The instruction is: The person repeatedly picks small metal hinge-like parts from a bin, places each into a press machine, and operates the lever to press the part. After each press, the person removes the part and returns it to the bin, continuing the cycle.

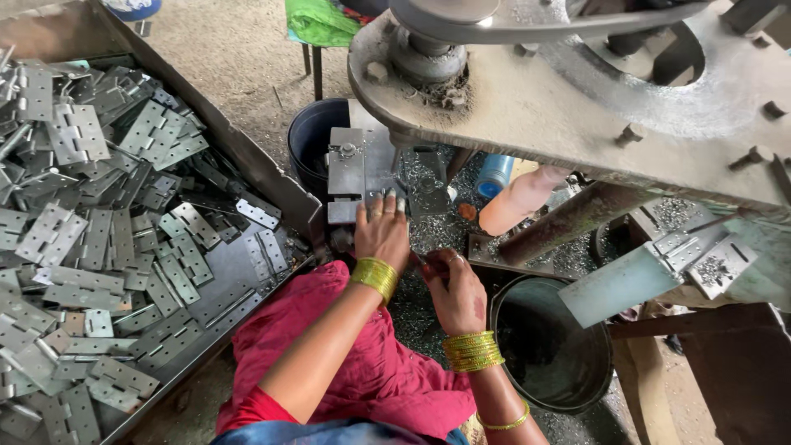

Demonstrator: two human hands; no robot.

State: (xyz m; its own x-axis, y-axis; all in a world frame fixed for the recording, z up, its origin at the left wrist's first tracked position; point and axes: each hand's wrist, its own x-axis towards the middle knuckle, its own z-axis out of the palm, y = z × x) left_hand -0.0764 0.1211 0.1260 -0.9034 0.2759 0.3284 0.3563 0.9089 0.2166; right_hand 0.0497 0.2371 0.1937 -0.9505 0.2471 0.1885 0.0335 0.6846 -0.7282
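Left hand (381,233) reaches forward, fingers extended flat; right hand (454,290) curls loosely beside it, wrists bangled.

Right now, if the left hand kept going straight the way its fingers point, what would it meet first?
The left hand points up-frame at the grey metal die block under the press; its fingers look already at the block's near edge, so that comes first, though depth is unclear.

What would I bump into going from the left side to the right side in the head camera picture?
Tray of grey metal hinges → left hand at the press block → right hand → dark round bucket → hinges on the pale ledge.
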